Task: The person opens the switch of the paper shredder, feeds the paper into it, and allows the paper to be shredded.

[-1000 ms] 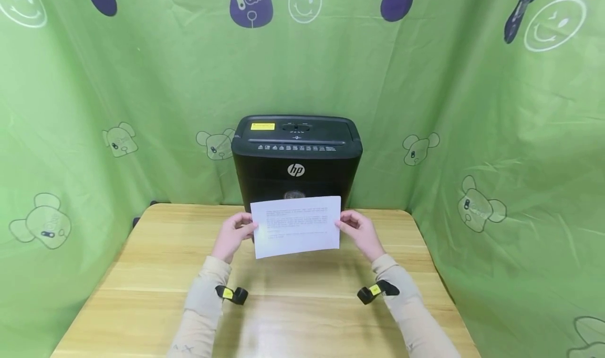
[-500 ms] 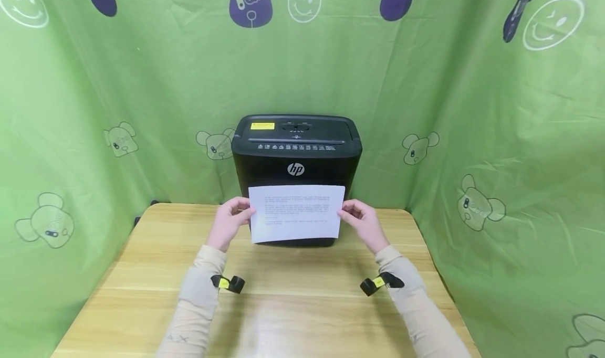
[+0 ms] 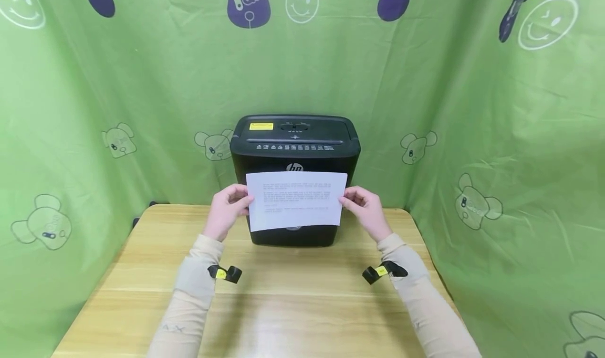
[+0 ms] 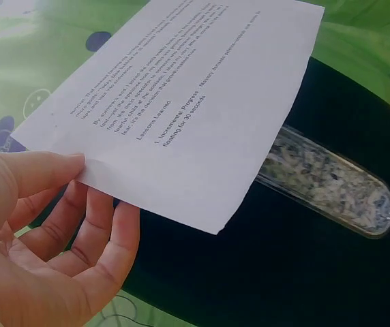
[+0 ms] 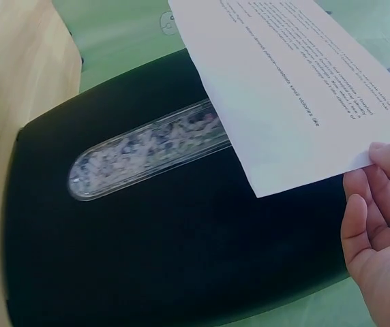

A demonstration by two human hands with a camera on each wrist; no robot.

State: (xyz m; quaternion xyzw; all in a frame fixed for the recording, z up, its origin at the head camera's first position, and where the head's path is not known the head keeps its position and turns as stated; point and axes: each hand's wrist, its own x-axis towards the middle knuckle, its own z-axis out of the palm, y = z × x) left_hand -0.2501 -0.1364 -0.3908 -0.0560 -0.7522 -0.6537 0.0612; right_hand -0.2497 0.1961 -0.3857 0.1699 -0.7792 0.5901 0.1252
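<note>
A white sheet of printed paper [image 3: 295, 200] is held up in front of a black HP paper shredder [image 3: 295, 153]. My left hand [image 3: 228, 211] pinches the sheet's left edge between thumb and fingers. At the opposite edge, my right hand [image 3: 365, 211] pinches it the same way. The left wrist view shows the left thumb lying on top of the paper [image 4: 181, 116], with the fingers curled underneath. In the right wrist view the right hand [image 5: 386, 218] grips the paper near a corner. Shreds show through the shredder's clear window [image 5: 147, 150], partly covered by the paper.
The shredder stands at the back of a light wooden table [image 3: 283, 305]. Green patterned curtain [image 3: 165, 74] hangs behind and on both sides. A yellow label [image 3: 261, 126] is on the shredder's top, near the feed slot. Black straps with small cameras circle both wrists.
Both hands have raised the paper and moved it forward toward the shredder's top. Its upper edge now covers part of the HP logo, and the shredder's base has come into sight below.
</note>
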